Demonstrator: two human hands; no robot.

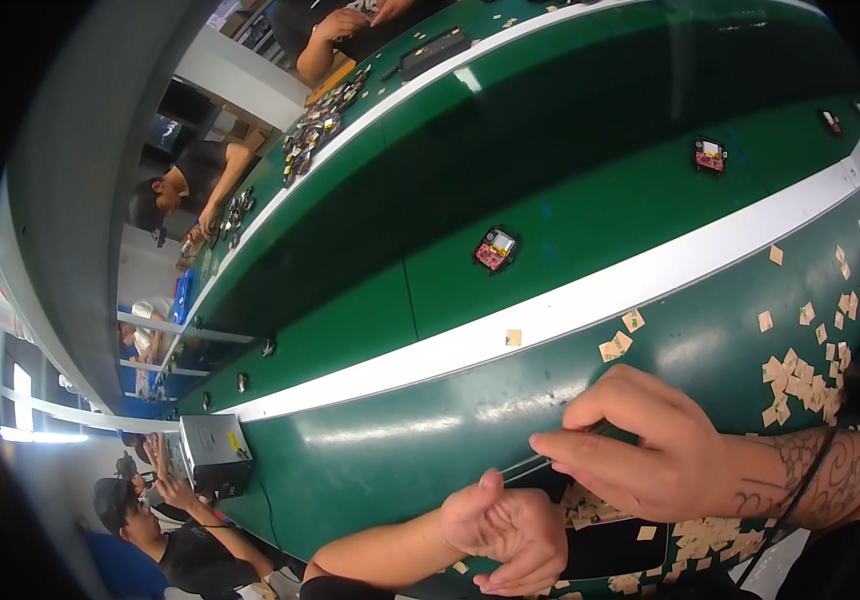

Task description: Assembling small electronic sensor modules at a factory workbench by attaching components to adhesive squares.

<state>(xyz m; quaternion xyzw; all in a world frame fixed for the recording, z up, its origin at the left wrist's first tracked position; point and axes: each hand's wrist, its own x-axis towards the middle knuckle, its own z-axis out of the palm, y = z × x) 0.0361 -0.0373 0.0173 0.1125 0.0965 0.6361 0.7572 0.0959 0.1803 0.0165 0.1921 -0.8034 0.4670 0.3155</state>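
My right hand reaches in from the lower right over the green bench, its thumb and fingers drawn together in a pinch. A thin edge shows by its fingertips, too small to name. Just left and below, my left hand is palm up with the thumb raised and the fingers loosely curled and apart; nothing shows in it. The two hands do not touch. Beneath them is a black flat object, partly hidden, with small beige paper squares scattered on and around it.
Beyond a white rail runs a green conveyor belt carrying small black-cased devices with red circuit boards. More beige squares and black cables lie at right. A grey box stands at left. Several people work along the far side and left.
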